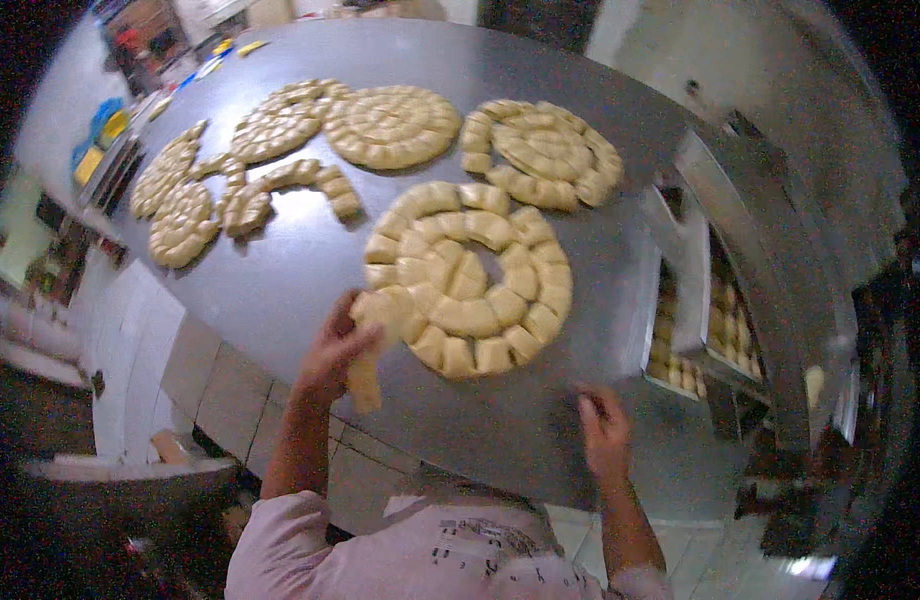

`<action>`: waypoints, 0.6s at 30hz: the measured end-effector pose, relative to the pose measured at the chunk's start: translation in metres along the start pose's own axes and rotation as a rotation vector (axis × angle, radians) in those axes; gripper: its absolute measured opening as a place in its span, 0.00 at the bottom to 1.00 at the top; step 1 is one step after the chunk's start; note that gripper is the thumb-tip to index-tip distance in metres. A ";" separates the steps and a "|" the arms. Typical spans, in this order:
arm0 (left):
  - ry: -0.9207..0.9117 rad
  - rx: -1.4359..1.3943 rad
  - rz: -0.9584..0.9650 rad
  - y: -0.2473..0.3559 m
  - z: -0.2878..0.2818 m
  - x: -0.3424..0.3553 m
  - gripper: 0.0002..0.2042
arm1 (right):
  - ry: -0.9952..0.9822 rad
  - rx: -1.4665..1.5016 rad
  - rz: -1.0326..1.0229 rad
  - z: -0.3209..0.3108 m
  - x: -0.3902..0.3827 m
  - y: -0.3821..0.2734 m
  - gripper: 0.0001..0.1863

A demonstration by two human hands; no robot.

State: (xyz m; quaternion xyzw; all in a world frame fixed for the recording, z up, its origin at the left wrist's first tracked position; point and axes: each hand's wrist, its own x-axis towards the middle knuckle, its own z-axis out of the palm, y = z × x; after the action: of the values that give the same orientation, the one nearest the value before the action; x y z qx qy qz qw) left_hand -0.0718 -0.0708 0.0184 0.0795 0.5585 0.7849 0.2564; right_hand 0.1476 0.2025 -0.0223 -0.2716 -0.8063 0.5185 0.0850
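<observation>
My left hand (338, 350) is closed around a strip of pale dough (365, 385), whose lower end hangs past the table's near edge. The strip's upper part lies against the near left side of a large coil of cut dough pieces (480, 310). This coil has several rings and a small gap near its centre. To the right of it, apart from the dough, my right hand (605, 430) is over the table's near edge with its fingers curled together. Blur hides what its fingers hold, if anything.
More dough coils (392, 127) and a partly open coil (545, 155) lie farther back on the metal table (600, 290). Curved dough rows (290, 178) sit at the left. Trays of dough pieces (725, 320) stand in a metal rack (770, 290) on the right.
</observation>
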 end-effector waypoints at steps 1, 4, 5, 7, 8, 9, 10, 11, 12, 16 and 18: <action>-0.057 0.155 0.016 0.001 0.024 -0.013 0.16 | -0.098 0.322 0.096 0.013 0.005 -0.039 0.15; -0.627 0.650 -0.147 0.000 0.086 -0.022 0.16 | -0.273 0.667 -0.062 0.015 -0.005 -0.057 0.17; -0.676 0.694 -0.113 -0.008 0.100 -0.025 0.15 | -0.350 0.682 -0.043 0.003 -0.015 -0.060 0.18; -0.773 0.769 -0.010 -0.031 0.123 -0.019 0.14 | -0.370 0.433 0.061 -0.026 -0.026 -0.035 0.20; -0.808 0.800 -0.034 -0.037 0.135 -0.018 0.14 | -0.285 0.348 0.106 -0.049 -0.036 -0.015 0.17; -0.838 0.832 -0.051 -0.040 0.144 -0.015 0.13 | -0.203 0.260 0.148 -0.073 -0.049 0.008 0.16; -0.853 0.866 -0.072 -0.045 0.154 -0.015 0.13 | -0.019 0.280 0.151 -0.097 -0.064 0.035 0.15; -0.797 0.769 -0.093 -0.050 0.164 -0.016 0.13 | 0.167 0.295 0.156 -0.117 -0.082 0.055 0.15; -0.729 0.675 -0.116 -0.055 0.173 -0.019 0.13 | 0.374 0.302 0.147 -0.133 -0.100 0.061 0.15; -0.608 0.535 -0.103 -0.108 0.190 -0.016 0.12 | 0.496 -0.040 0.320 -0.146 -0.152 0.085 0.17; -0.583 0.754 0.162 -0.117 0.195 -0.012 0.13 | 0.473 -0.791 0.021 -0.142 -0.145 0.099 0.18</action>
State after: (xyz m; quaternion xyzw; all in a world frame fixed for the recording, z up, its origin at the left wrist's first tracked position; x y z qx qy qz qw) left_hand 0.0549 0.1148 -0.0167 0.4271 0.7009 0.4900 0.2936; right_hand 0.3630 0.2694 -0.0251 -0.4021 -0.8980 0.0955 0.1510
